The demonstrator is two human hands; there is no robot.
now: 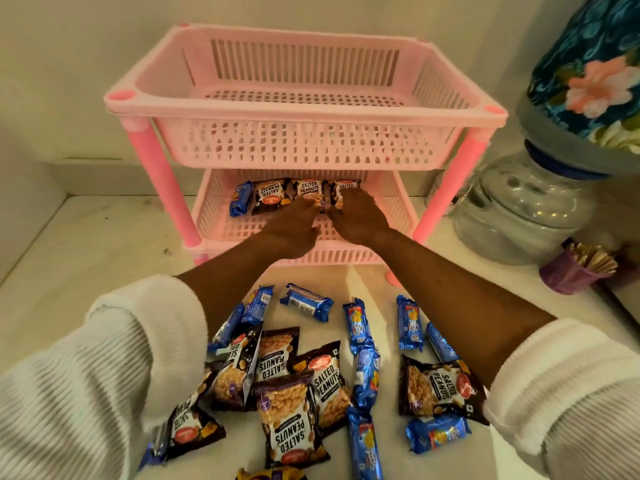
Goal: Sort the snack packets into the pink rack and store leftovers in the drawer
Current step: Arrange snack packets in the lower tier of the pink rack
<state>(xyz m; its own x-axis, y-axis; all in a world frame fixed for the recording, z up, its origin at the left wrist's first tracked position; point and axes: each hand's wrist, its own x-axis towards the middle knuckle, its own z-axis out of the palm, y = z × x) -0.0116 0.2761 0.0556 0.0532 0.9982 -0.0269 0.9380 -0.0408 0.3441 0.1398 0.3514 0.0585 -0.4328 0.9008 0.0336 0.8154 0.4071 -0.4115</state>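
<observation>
Counter [86,244] pale and wide, carrying everything. Pink rack [304,109] against the wall — top basket [446,95] showing no packets, lower basket [214,216] only started. Water jug [519,209] under a flowered cloth cover to the right, small purple cup [568,275] of sticks just in front of it.

Loose packets [311,375] scattered over the counter in front of the rack: a good dozen or more, dark salted-peanut bags mixed with blue biscuit packs, unsorted. Far fewer inside the rack — one blue biscuit pack [240,199] at the left of the lower basket, then a row of peanut bags [272,195] standing side by side.

Both arms in white ribbed sleeves, reaching into the lower basket. Left hand [294,226] on the middle peanut bag [310,192], fingers bent over its lower edge. Right hand [356,216] on the rightmost peanut bag [346,188], fingers likewise bent down onto it. Pressing into line or actually gripping — cannot tell for either.

Judged from this: early in the job. Most of the sorting yet to do, top basket unused, no drawer in view, leftovers step not begun.
</observation>
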